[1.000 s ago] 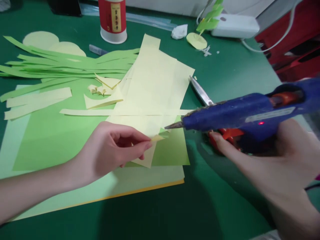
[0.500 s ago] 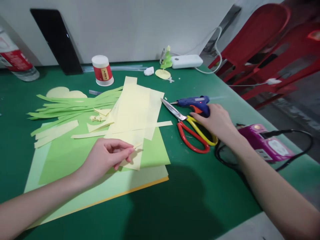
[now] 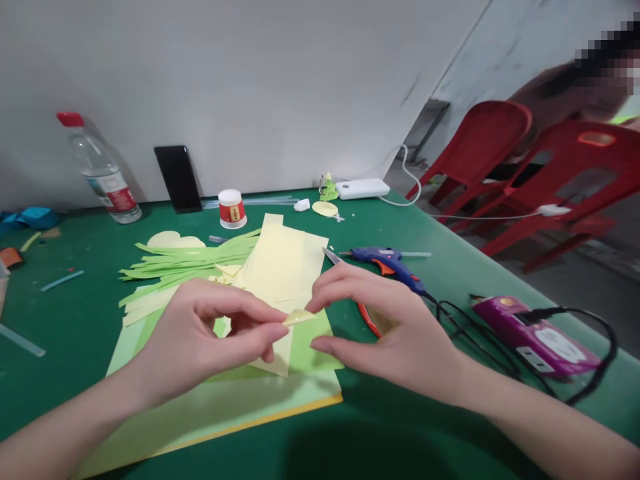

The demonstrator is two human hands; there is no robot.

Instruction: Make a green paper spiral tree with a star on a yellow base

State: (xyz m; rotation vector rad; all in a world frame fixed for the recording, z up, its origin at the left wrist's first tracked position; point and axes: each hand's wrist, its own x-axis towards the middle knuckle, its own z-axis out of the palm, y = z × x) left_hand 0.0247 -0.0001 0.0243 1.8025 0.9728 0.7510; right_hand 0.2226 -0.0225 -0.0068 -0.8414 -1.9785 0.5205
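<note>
Between the thumb and forefinger of my left hand [image 3: 220, 327] is a small pale yellow paper piece [image 3: 300, 317], slightly curled. My right hand [image 3: 370, 313] is at the piece's other end, thumb and fingers apart, a fingertip close to or touching it. Below lie pale yellow paper sheets [image 3: 280, 260] on light green paper [image 3: 320, 347]. Behind my right hand, scissors [image 3: 367, 320] with a red handle are mostly hidden. The blue glue gun [image 3: 385, 257] lies just beyond, a glue stick in its rear. Cut green paper strips [image 3: 195, 260] lie beyond my left hand.
Along the wall stand a water bottle [image 3: 113, 180], a phone [image 3: 179, 179], a paper cup [image 3: 233, 210] and a white power strip [image 3: 363, 189]. A purple power socket [image 3: 535, 337] with a black cable sits at right. Beyond the table are red chairs [image 3: 480, 147] and a person.
My right hand has let go of the glue gun, which now lies on the table, and has moved left to the paper piece. My left hand has shifted slightly right; the view has tilted up.
</note>
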